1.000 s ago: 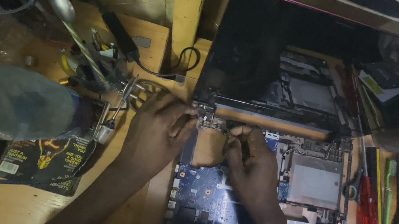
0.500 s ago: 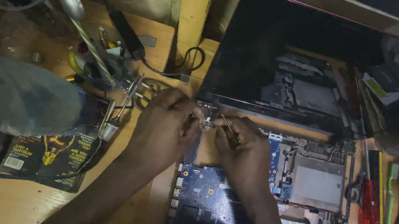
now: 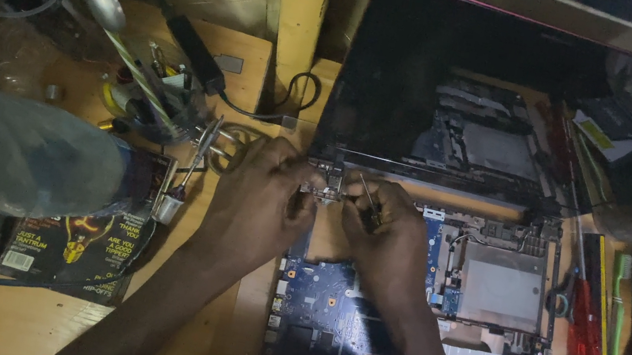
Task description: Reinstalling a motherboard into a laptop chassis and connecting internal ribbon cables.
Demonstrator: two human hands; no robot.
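The hinge bracket (image 3: 326, 181) sat at the left rear corner of the opened laptop base (image 3: 484, 303), right under the fingertips of both hands. The left hand (image 3: 260, 198) had its fingers curled narrowly over the bracket from the left, pinching at it; whether they actually gripped it could not be told. The right hand (image 3: 387, 238) was closed around a thin screwdriver (image 3: 367, 195), whose shaft rose between its fingers with the tip hidden at the bracket. Just below the fingers lay the blue circuit board (image 3: 329, 301); beyond them stood the dark laptop screen (image 3: 454, 81). Left of the left fingers rested scissors (image 3: 213, 146) beside a tool cup (image 3: 152, 101). Well right of the right fingers lay red-handled screwdrivers (image 3: 586, 325).
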